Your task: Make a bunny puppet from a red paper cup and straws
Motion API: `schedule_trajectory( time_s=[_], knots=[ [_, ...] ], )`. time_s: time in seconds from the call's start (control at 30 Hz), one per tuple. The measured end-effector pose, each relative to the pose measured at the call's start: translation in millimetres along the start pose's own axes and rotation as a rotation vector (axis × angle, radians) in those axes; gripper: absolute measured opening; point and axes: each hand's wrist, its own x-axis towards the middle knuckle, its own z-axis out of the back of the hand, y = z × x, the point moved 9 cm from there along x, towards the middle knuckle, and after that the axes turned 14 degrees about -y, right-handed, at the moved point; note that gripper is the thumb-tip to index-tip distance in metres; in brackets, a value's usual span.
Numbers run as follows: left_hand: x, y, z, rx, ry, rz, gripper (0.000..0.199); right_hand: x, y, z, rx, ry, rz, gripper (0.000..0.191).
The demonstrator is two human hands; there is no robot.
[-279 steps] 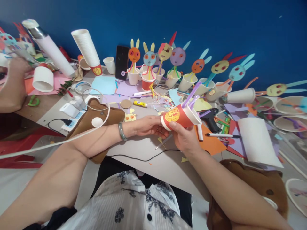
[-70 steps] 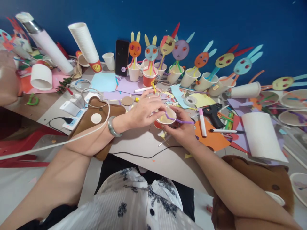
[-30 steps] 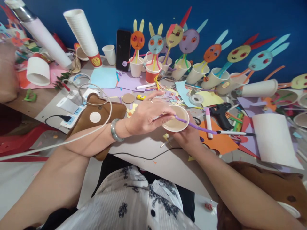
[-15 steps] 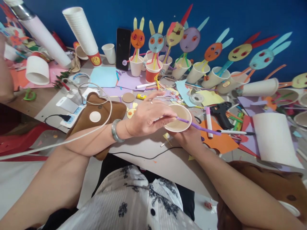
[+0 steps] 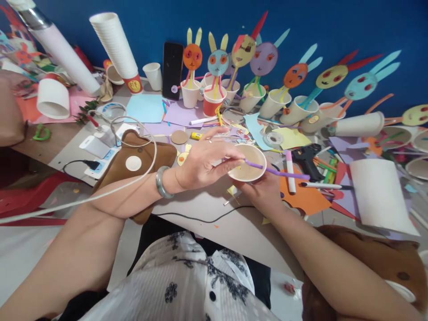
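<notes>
In my right hand [image 5: 264,191] a white paper cup [image 5: 234,177] is held from below, its mouth tilted up toward me. My left hand [image 5: 214,162], with a bracelet on its wrist, pinches one end of a thin purple straw-like strip [image 5: 288,175] between thumb and fingertips at the cup's left rim. The strip crosses the cup's mouth and sticks out past its right side. My right fingers are mostly hidden behind the cup.
Rabbit-faced paper figures [image 5: 218,62] in cups line the blue wall. Around lie a glue gun [image 5: 307,160], markers [image 5: 290,171], a tape roll [image 5: 273,138] and paper scraps. Left are a stack of cups [image 5: 115,49], a power strip [image 5: 103,165] and another person's arm [image 5: 10,111].
My left fingertips and the purple strip have shifted slightly left and up over the cup. My right hand keeps its hold, with the cup tilted almost the same.
</notes>
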Motion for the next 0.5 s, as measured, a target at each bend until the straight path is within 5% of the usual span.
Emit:
schedule_trajectory(
  time_s=[0.3,0.5],
  knots=[
    [-5.6,19.5,0.9,-0.012,-0.01,0.133,0.019,1.1,-6.7,-6.1,0.168,-0.017,-0.058,0.057],
    [-7.7,48.2,-2.0,-0.132,-0.046,0.397,0.031,0.2,-21.2,-6.5,0.243,-0.058,-0.116,0.05]
  ],
)
